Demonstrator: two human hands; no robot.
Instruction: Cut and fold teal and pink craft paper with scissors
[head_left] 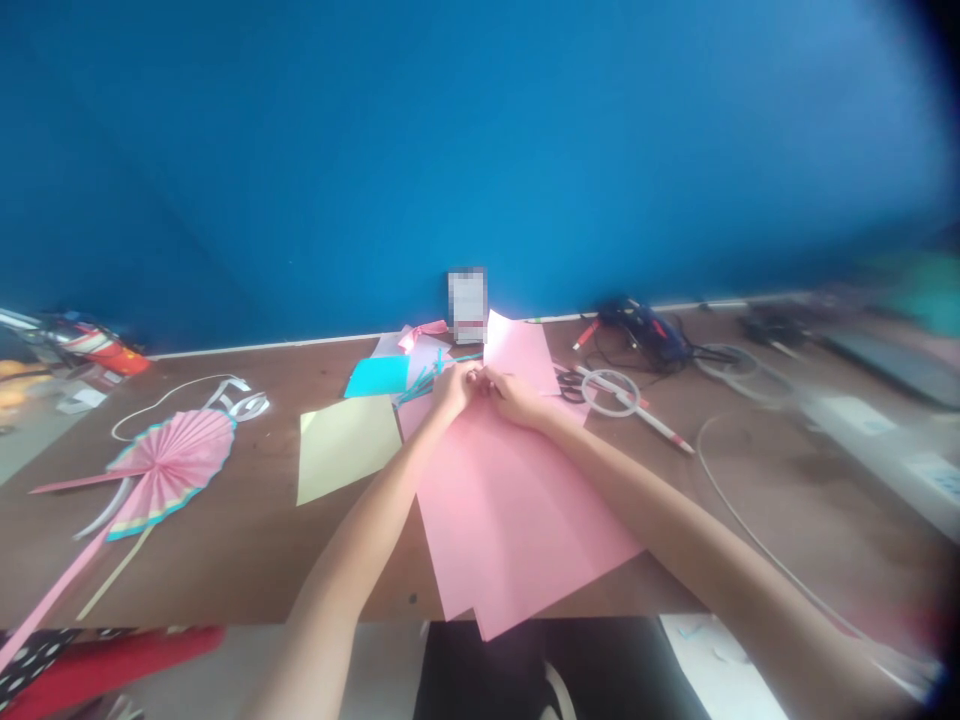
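Note:
A large pink paper lies on the table in front of me, its near corner jutting past the table edge. My left hand and my right hand meet over its far part, fingers closed and pinching what looks like the paper; the fingertips are small and partly hidden. Just behind my hands a pink paper part rises with a curled corner. Teal paper strips lie left of my left hand, by a turquoise paper and a pale yellow paper. Scissors sit right of my right hand.
A pleated pink paper fan lies at left beside a white cord. To the right are a tape ring, a white pencil-like stick, a dark blue pouch-like item and a cable. A phone-like object stands against the blue wall.

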